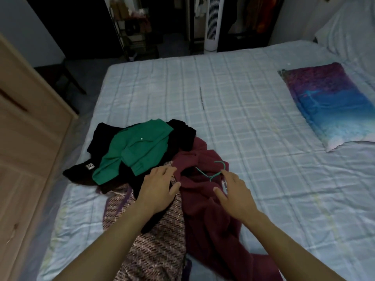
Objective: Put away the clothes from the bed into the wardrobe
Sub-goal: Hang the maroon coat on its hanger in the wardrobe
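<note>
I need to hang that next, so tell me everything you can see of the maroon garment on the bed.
The maroon garment looks like soft, thick fabric, crumpled rather than folded, spread from the pile's right side toward the near edge of the bed. A thin green hanger sits at its neck opening. The left hand rests at its left edge, the right hand on top. It overlaps the patterned cloth.

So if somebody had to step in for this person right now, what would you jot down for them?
Left hand: open, fingers resting on the edge of the maroon garment.
Right hand: open, over the same garment, beside the green hanger that lies at its collar.
All clothes are on the bed: a green shirt on top of black clothing, and a patterned woven garment beneath the pile, nearest the person.
Done: nothing visibly put away yet.
Left: lift the maroon piece, apparently on its hanger, carry it to the wardrobe, then the rest.
</note>
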Available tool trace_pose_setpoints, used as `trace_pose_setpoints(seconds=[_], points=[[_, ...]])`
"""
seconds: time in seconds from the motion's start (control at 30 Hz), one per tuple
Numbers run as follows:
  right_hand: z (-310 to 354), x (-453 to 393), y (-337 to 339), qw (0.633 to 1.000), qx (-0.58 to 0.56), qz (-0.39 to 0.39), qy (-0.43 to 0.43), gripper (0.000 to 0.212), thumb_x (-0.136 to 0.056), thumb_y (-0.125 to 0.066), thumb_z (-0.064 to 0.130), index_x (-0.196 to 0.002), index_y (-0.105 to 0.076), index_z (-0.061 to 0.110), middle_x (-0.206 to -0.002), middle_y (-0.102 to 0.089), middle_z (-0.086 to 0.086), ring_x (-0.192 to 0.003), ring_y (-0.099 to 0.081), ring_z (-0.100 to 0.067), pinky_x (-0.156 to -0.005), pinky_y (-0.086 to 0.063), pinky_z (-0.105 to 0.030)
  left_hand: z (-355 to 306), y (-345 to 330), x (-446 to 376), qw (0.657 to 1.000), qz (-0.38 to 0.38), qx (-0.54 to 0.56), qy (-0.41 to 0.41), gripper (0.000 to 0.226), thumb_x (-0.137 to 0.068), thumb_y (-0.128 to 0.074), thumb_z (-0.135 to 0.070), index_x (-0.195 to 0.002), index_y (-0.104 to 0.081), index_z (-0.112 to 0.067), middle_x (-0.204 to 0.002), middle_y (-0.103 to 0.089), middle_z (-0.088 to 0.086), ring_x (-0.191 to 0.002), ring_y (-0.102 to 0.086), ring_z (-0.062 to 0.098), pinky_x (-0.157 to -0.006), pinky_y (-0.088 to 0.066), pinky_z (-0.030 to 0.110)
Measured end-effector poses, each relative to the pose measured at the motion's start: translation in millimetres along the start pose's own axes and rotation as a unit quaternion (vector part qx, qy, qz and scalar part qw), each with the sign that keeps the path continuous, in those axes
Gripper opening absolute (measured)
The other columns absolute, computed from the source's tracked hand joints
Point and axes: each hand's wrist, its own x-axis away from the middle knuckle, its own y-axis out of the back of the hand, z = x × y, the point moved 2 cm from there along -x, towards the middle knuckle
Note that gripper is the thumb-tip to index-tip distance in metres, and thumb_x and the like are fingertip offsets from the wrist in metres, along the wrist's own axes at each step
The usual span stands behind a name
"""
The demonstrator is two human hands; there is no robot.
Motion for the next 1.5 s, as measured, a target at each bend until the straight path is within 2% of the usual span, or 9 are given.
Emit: trace_pose_setpoints(seconds=[0.43, 0.6, 0.73, 0.9, 1.0, 1.13, 1.3, 1.4, 1.5], points=[[-22, -65, -72, 0.995, 0.01, 0.039, -0.092, 0.054, -0.095, -0.052, 0.046, -0.143, -0.04, 0.023, -0.143, -0.047, -0.004, -0.122, -0.05, -0.027, -0.096, -0.045, -0.042, 63, -66, -93, 0.997, 0.073, 0.015, -0.028, 0.05, -0.1, -0.045, -0.045, -0.146, -0.039, -0.025, -0.149, -0.041, -0.004, -0.136, -0.035, 0.02, -0.108, -0.036, 0.04], [-47, -87, -108, 0.986, 0.022, 0.05, -0.155, 0.058, -0.096, -0.049, 0.046, -0.146, -0.032, 0.022, -0.142, -0.047, -0.005, -0.121, -0.051, -0.027, -0.096, -0.046, -0.042, 65, -105, -149, 0.991, 0.101, 0.007, -0.082, 0.045, -0.1, -0.046, -0.025, -0.145, -0.043, -0.021, -0.148, -0.044, 0.0, -0.135, -0.039, 0.024, -0.107, -0.037, 0.041], [-60, -96, -131, 0.982, 0.019, 0.059, -0.181, 0.058, -0.096, -0.051, 0.042, -0.145, -0.031, 0.019, -0.139, -0.049, -0.007, -0.123, -0.05, -0.028, -0.098, -0.045, -0.043, 76, -133, -193, 0.983, 0.143, 0.015, -0.114, 0.063, -0.09, -0.048, -0.005, -0.149, -0.038, -0.022, -0.154, -0.039, 0.001, -0.139, -0.036, 0.026, -0.11, -0.034, 0.046], [-70, -110, -146, 0.981, 0.005, 0.064, -0.182, 0.047, -0.093, -0.056, 0.042, -0.133, -0.044, 0.021, -0.127, -0.055, -0.005, -0.115, -0.053, -0.025, -0.096, -0.047, -0.041, 72, -154, -230, 0.966, 0.181, -0.049, -0.177, 0.07, -0.092, -0.045, -0.004, -0.156, -0.023, -0.023, -0.162, -0.024, 0.0, -0.148, -0.022, 0.021, -0.118, -0.021, 0.038], [-79, -115, -154, 0.976, -0.023, 0.067, -0.208, 0.046, -0.09, -0.062, 0.039, -0.129, -0.048, 0.019, -0.123, -0.057, -0.004, -0.114, -0.055, -0.025, -0.096, -0.047, -0.041, 73, -173, -240, 0.956, 0.207, -0.061, -0.198, 0.071, -0.09, -0.048, -0.004, -0.155, -0.025, -0.02, -0.161, -0.027, 0.005, -0.147, -0.025, 0.023, -0.12, -0.02, 0.037], [-88, -109, -165, 0.969, -0.038, 0.067, -0.234, 0.031, -0.087, -0.068, 0.032, -0.111, -0.055, 0.017, -0.109, -0.064, -0.003, -0.105, -0.06, -0.025, -0.087, -0.046, -0.036, 70, -194, -239, 0.951, 0.197, -0.098, -0.216, 0.069, -0.082, -0.064, -0.015, -0.146, -0.039, -0.018, -0.15, -0.041, 0.003, -0.139, -0.036, 0.024, -0.113, -0.026, 0.038], [-90, -101, -174, 0.973, -0.054, 0.046, -0.218, 0.017, -0.088, -0.065, 0.025, -0.101, -0.057, 0.018, -0.099, -0.067, 0.0, -0.096, -0.063, -0.023, -0.083, -0.045, -0.035, 58, -208, -230, 0.953, 0.142, -0.132, -0.233, 0.047, -0.074, -0.068, -0.012, -0.12, -0.061, -0.016, -0.117, -0.064, 0.005, -0.111, -0.058, 0.029, -0.1, -0.041, 0.044], [-89, -97, -172, 0.975, -0.081, 0.028, -0.206, 0.012, -0.088, -0.063, 0.02, -0.099, -0.057, 0.019, -0.095, -0.066, 0.003, -0.091, -0.062, -0.018, -0.077, -0.042, -0.028, 56, -209, -225, 0.955, 0.104, -0.133, -0.244, 0.037, -0.067, -0.074, -0.009, -0.103, -0.067, -0.015, -0.095, -0.069, 0.003, -0.09, -0.065, 0.029, -0.09, -0.049, 0.043], [-87, -91, -161, 0.974, -0.111, -0.009, -0.197, 0.011, -0.086, -0.062, 0.017, -0.095, -0.058, 0.02, -0.087, -0.064, 0.005, -0.083, -0.061, -0.016, -0.075, -0.048, -0.031, 52, -201, -219, 0.955, 0.074, -0.122, -0.262, 0.036, -0.06, -0.08, -0.007, -0.091, -0.067, -0.017, -0.082, -0.067, 0.0, -0.078, -0.064, 0.026, -0.081, -0.053, 0.039]])
